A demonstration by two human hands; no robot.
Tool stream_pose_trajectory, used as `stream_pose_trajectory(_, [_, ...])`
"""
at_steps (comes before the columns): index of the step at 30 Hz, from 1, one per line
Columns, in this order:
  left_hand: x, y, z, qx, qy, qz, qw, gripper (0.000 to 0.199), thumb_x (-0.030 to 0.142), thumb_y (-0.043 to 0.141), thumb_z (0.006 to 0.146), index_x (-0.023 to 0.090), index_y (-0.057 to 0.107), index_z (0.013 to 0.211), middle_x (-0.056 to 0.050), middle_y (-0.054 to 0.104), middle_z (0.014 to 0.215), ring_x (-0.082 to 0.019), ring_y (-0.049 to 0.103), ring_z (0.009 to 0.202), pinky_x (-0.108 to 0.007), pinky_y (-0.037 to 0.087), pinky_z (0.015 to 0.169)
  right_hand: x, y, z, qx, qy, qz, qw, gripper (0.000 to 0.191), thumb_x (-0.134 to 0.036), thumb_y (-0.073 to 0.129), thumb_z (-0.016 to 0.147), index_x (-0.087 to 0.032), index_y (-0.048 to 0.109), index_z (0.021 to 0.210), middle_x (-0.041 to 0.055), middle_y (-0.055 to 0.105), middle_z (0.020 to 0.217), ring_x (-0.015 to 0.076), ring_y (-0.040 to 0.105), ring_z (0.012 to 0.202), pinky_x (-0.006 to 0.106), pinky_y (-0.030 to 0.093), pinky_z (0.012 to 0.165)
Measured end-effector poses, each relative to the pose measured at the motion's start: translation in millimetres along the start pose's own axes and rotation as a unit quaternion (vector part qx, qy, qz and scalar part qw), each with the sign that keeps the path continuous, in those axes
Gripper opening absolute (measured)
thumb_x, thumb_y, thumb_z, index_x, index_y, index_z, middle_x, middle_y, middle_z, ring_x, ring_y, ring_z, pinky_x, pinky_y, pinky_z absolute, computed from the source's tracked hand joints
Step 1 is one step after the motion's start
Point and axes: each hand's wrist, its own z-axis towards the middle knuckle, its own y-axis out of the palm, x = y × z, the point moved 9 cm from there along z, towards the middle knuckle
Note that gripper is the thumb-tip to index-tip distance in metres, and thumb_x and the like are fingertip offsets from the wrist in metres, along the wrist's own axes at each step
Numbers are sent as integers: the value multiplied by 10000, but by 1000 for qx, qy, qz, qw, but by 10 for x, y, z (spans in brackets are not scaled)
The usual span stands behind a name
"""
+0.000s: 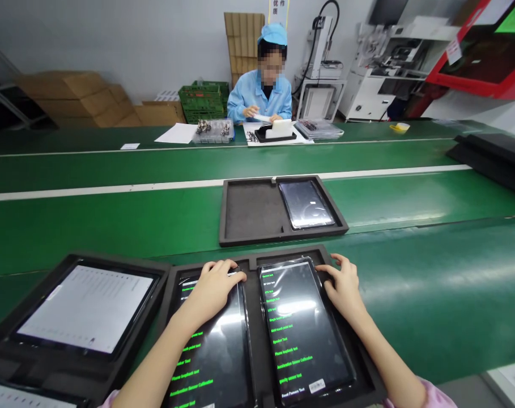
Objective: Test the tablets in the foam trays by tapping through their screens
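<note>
Two black tablets lie side by side in a dark foam tray, their screens lit with green test lists. My left hand (213, 290) rests over the top edge of the left tablet (223, 351), fingers bent and somewhat spread. At the upper right corner of the right tablet (303, 334) is my right hand (344, 286), its fingers apart and fingertips at the tablet's edge. Neither hand is wrapped round anything. Part of the left tablet is hidden behind my left forearm.
Another foam tray (251, 240) holds one dark tablet (306, 204) in its right compartment. At left, a tray holds a tablet with a white screen (87, 306). A person in blue (257, 93) works across the green table, near a parts box (215, 131).
</note>
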Motion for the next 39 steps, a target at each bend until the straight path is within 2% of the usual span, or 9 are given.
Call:
stream_pose_trajectory(12, [-60, 57, 19, 17, -2, -13, 1000, 657, -106, 294, 802, 265, 731, 1122, -98, 625, 1227, -258, 585, 1163, -493, 382, 1053, 25, 35, 22, -77, 93, -14, 993, 444, -72, 451, 741, -262, 764, 994, 107, 480, 1368, 338, 451, 1245, 559, 487, 954])
stream_pose_trajectory(16, [-37, 46, 38, 23, 2, -16, 1000, 632, -95, 300, 806, 261, 725, 1109, -98, 618, 1193, -256, 583, 1138, -492, 371, 1034, 41, 51, 56, -79, 111, -3, 991, 472, -64, 458, 690, -250, 715, 1039, 117, 479, 1354, 341, 447, 1252, 557, 483, 956])
stream_pose_trajectory(21, [-14, 43, 46, 5, -18, 2, 1000, 583, -74, 319, 812, 243, 715, 1100, -105, 611, 1170, -264, 579, 1132, -499, 360, 1032, 91, 126, 107, -79, 102, 39, 991, 513, -70, 468, 655, -252, 656, 1096, 114, 493, 1314, 338, 459, 1240, 549, 490, 969])
stream_pose_trajectory(28, [29, 21, 75, 26, -22, -2, 999, 516, -26, 355, 821, 247, 726, 1053, -96, 642, 1179, -268, 598, 1137, -504, 390, 1045, 130, 160, 171, -68, 85, 90, 990, 550, -58, 458, 652, -251, 617, 1141, 107, 505, 1262, 315, 499, 1211, 572, 476, 1053])
stream_pose_trajectory(31, [-20, -11, 64, 40, -21, -58, 997, 549, -3, 362, 792, 245, 723, 1124, -101, 664, 1232, -273, 597, 1197, -525, 377, 1107, 120, 118, 186, -56, 54, 131, 988, 629, -73, 457, 654, -235, 571, 1251, 110, 514, 1246, 289, 512, 1245, 534, 443, 1132])
stream_pose_trajectory(33, [-95, -94, -29, 55, -8, -162, 985, 562, 67, 380, 816, 233, 668, 1268, -95, 644, 1346, -259, 576, 1277, -486, 382, 1146, 125, 72, 126, -54, 29, 153, 986, 721, -99, 464, 683, -221, 486, 1393, 118, 518, 1291, 279, 506, 1293, 512, 419, 1170])
stream_pose_trajectory(35, [-266, -257, -223, 97, -26, -277, 956, 486, 218, 426, 880, 194, 631, 1319, -99, 669, 1316, -250, 613, 1227, -421, 455, 1093, 155, 29, -17, -66, 18, 163, 984, 789, -140, 477, 728, -202, 369, 1507, 138, 514, 1365, 279, 506, 1325, 505, 421, 1174])
stream_pose_trajectory(37, [-521, -445, -526, 168, -89, -361, 913, 436, 392, 487, 895, 156, 674, 1210, -60, 728, 941, -221, 676, 891, -371, 539, 921, 216, -20, -221, -83, 30, 159, 983, 799, -199, 496, 784, -186, 293, 1557, 155, 541, 1375, 283, 559, 1279, 492, 477, 1119])
stream_pose_trajectory(39, [-757, -616, -907, 259, -158, -425, 853, 395, 463, 532, 859, 151, 704, 1031, 59, 509, 538, -148, 496, 530, -336, 541, 775, 276, -96, -433, -92, 54, 145, 984, 785, -269, 516, 828, -189, 275, 1570, 148, 610, 1302, 278, 640, 1160, 460, 550, 1010])
